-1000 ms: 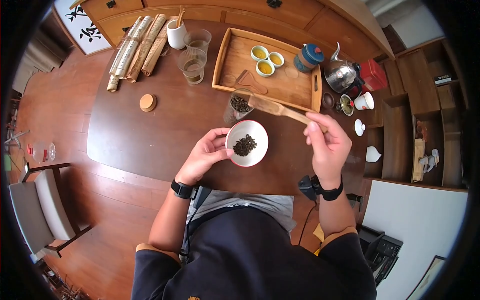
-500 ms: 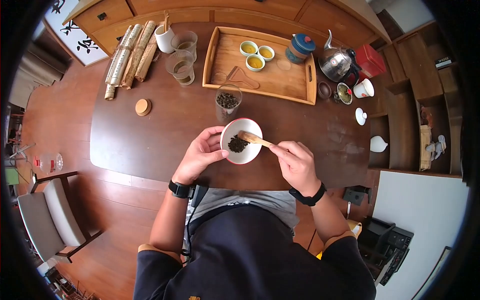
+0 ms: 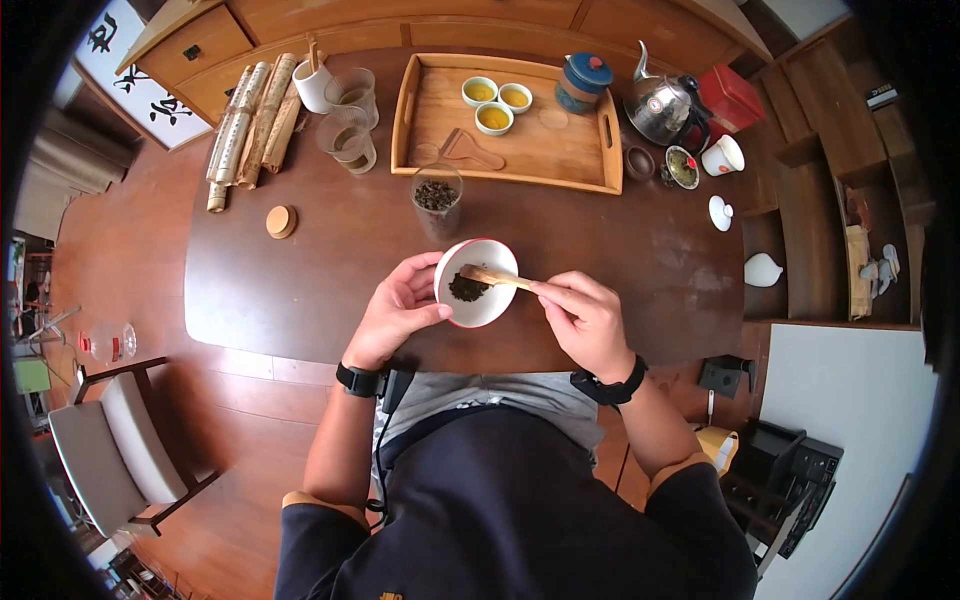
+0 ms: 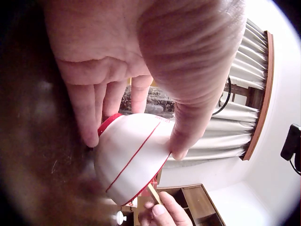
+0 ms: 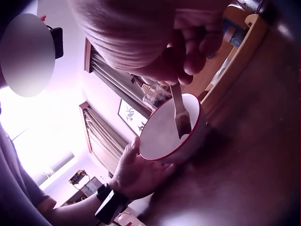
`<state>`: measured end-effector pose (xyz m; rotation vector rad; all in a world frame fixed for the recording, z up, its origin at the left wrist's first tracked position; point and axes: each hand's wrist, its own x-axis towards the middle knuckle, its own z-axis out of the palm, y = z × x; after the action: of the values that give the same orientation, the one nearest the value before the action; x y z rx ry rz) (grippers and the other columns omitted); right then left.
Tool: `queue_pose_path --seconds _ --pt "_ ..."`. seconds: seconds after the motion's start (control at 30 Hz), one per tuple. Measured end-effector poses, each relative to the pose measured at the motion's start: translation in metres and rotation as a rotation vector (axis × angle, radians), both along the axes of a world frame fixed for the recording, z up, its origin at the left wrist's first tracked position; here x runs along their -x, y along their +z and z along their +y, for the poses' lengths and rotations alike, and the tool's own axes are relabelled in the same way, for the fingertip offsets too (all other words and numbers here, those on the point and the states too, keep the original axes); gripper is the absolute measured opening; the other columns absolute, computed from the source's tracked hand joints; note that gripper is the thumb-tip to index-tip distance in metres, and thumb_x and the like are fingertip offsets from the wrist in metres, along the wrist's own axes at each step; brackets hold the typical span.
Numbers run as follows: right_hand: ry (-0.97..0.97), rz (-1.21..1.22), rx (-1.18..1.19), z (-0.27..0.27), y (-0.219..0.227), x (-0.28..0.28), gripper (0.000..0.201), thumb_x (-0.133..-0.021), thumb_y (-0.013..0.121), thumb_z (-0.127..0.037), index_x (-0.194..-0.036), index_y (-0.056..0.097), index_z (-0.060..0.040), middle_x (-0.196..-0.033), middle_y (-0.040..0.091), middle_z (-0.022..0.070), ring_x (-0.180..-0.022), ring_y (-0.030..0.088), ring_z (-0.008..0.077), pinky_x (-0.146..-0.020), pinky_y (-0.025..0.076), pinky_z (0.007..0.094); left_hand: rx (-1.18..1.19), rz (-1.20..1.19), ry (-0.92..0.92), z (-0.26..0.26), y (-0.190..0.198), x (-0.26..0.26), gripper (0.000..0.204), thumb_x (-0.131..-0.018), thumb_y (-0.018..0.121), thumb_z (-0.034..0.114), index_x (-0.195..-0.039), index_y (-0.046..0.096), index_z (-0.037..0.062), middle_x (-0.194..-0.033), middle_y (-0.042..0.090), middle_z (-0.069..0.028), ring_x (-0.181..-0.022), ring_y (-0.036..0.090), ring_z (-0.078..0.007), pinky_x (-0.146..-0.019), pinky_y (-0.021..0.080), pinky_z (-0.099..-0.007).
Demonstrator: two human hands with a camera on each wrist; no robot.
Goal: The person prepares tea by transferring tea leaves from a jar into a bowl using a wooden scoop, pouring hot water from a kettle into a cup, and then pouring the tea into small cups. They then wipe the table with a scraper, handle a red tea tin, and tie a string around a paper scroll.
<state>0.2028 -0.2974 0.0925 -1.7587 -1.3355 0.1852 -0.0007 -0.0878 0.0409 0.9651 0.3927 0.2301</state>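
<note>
My left hand (image 3: 394,315) grips a white bowl (image 4: 129,155) with a red rim, the thumb on the near side and the fingers round the far side and base. The bowl is tilted, and dark tea leaves (image 3: 466,289) lie inside it in the head view. Between thumb and fingers my right hand (image 3: 588,322) pinches the handle of a wooden tea scoop (image 5: 180,113), whose tip is inside the bowl by the leaves. Just beyond the bowl stands a clear glass (image 3: 437,205) holding more dark leaves.
A wooden tray (image 3: 400,130) at the back carries three small cups of yellow tea (image 3: 494,118) and a blue-lidded jar (image 3: 585,82). Right of it are a steel kettle (image 3: 660,108) and a lidless gaiwan (image 3: 681,168). Two glasses (image 3: 352,150) and paper scrolls (image 3: 256,120) stand left; a wooden lid (image 3: 282,221) lies nearer.
My right hand has brought the scoop from above the glass down into the bowl, where its tip has shifted slightly among the leaves. The left hand keeps its hold on the bowl.
</note>
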Motion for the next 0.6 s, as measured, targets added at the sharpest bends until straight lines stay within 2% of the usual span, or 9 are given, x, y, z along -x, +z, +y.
queue_pose_path --seconds 0.33,0.6 --pt "0.011 0.054 -0.009 -0.0019 -0.0014 -0.0021 0.024 -0.084 0.075 0.006 -0.105 0.080 -0.0052 -0.086 0.069 0.0081 -0.066 0.064 0.0214 -0.057 0.050 0.0332 -0.058 0.025 0.000 -0.0019 0.0032 -0.0045 0.069 -0.088 0.078 -0.001 -0.150 0.046 0.0002 -0.144 0.061 -0.0137 -0.129 0.060 -0.0211 -0.110 0.050 -0.0372" --pt "0.002 0.113 0.011 -0.0022 -0.0042 -0.0048 0.024 -0.085 0.075 0.006 -0.106 0.079 -0.0035 -0.085 0.069 0.0088 -0.065 0.064 0.0211 -0.057 0.049 0.0333 -0.004 0.012 0.009 0.0013 0.0010 -0.0093 0.067 -0.089 0.077 -0.002 -0.149 0.047 0.0006 -0.140 0.064 -0.0134 -0.127 0.061 -0.0201 -0.109 0.051 -0.0355"
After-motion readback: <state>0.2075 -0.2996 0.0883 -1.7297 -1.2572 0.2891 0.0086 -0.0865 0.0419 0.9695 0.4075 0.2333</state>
